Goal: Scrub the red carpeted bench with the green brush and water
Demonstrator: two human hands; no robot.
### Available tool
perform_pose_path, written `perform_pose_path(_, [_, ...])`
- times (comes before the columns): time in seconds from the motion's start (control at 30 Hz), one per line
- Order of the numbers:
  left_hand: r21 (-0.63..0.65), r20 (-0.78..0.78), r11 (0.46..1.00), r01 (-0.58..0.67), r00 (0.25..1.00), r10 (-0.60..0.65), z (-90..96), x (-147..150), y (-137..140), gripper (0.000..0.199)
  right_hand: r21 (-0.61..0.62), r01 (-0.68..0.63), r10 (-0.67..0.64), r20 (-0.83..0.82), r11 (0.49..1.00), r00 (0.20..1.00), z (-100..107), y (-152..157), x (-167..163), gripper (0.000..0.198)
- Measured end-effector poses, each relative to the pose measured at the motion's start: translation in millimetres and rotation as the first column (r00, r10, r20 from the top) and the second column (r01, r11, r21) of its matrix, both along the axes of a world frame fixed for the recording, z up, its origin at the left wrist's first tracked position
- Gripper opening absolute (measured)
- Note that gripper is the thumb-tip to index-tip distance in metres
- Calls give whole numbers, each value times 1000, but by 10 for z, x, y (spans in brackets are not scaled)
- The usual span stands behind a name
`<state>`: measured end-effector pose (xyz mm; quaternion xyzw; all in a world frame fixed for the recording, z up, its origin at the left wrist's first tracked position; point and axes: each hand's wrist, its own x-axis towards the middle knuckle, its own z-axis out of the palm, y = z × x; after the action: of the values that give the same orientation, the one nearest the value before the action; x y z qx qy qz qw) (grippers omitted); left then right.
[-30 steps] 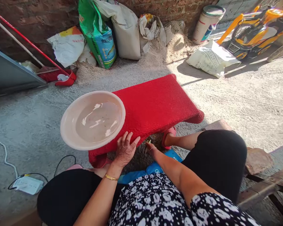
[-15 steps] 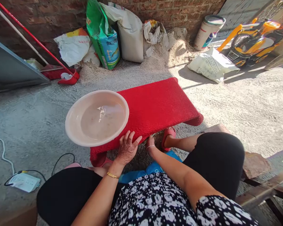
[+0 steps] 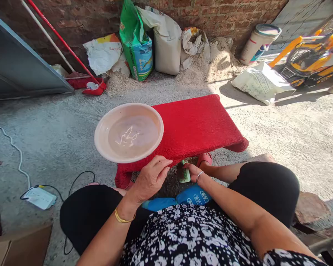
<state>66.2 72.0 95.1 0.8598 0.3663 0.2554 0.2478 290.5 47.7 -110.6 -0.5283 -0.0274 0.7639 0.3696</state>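
A low bench covered in red carpet [image 3: 194, 125] stands before my knees. A pale pink basin [image 3: 100, 138] holding cloudy water sits on its left end. My left hand [image 3: 151, 177] hovers at the bench's near edge, fingers curled loosely, holding nothing. My right hand [image 3: 192, 171] is below the bench edge, gripping a small green brush [image 3: 185, 173]. A blue bag [image 3: 194, 194] lies on my lap between my knees.
Feed sacks [image 3: 135, 44] and spilled grain lie against the brick wall. A red broom and dustpan [image 3: 93, 87] rest at left. A power strip with cables [image 3: 40, 197] lies on the concrete floor, left. A white sack [image 3: 261, 83], a drum [image 3: 259, 42] and an orange toy vehicle [image 3: 313, 55] stand right.
My right hand came up from under the bench holding the green brush. My left hand lifted off the carpet edge and curled. The view shifted slightly left.
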Motion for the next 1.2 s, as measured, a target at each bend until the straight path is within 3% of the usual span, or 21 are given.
perform_pose_path(0.07, [-82, 115, 990, -111, 986, 120, 259, -163, 125, 23, -66, -92, 85, -99, 994, 991, 108, -28, 72, 22])
perform_pose_path(0.13, [-180, 87, 946, -271, 953, 290, 374, -342, 372, 24, -99, -136, 118, -168, 986, 979, 178, -57, 91, 27])
perform_pose_path(0.27, [-281, -257, 813, -510, 856, 448, 273, -628, 1018, 29, -122, -133, 103, -226, 984, 969, 203, -71, 8, 30])
perform_pose_path(0.4, [-434, -412, 606, -666, 745, 524, 86, -716, 1421, 19, -114, -99, 68, -249, 989, 966, 178, -56, -87, 30])
perform_pose_path(0.47, [-516, -441, 532, -672, 740, 507, 53, -695, 1485, 10, -111, -72, 42, -259, 991, 965, 179, -55, -101, 29])
perform_pose_path(0.57, [-685, -423, 417, -598, 792, 441, 149, -604, 1481, 23, -112, -42, 10, -272, 993, 962, 201, -58, -104, 28])
perform_pose_path(0.67, [-891, -243, 274, -362, 890, 387, 359, -392, 1347, 29, -108, -15, -16, -280, 994, 960, 243, -56, -127, 25])
perform_pose_path(0.73, [-955, -130, 217, -203, 942, 310, 464, -155, 1156, 28, -102, -7, -23, -288, 995, 957, 282, -54, -154, 23])
perform_pose_path(0.8, [-959, -122, 237, -157, 980, 158, 479, 137, 904, 29, -104, -3, -29, -297, 995, 955, 323, -54, -181, 21])
perform_pose_path(0.87, [-921, -198, 338, -193, 980, 20, 405, 427, 647, 29, -113, 3, -36, -293, 994, 955, 360, -56, -205, 18])
perform_pose_path(0.9, [-881, -239, 427, -203, 971, -32, 349, 549, 537, 28, -116, 9, -42, -284, 993, 958, 374, -58, -216, 17])
perform_pose_path(0.97, [-737, -284, 659, -153, 954, -95, 240, 710, 378, 23, -117, 23, -52, -257, 993, 965, 386, -60, -236, 15])
perform_pose_path(1.03, [-571, -254, 819, -64, 962, -102, 185, 730, 320, 21, -117, 38, -64, -229, 992, 971, 366, -60, -250, 13])
perform_pose_path(1.1, [-504, -134, 862, -50, 991, -21, 202, 606, 373, 24, -120, 55, -77, -193, 991, 978, 309, -57, -249, 11])
perform_pose_path(1.2, [-522, 33, 825, -214, 962, 271, 283, 222, 651, 27, -135, 104, -116, -87, 985, 989, 160, -49, -200, 4])
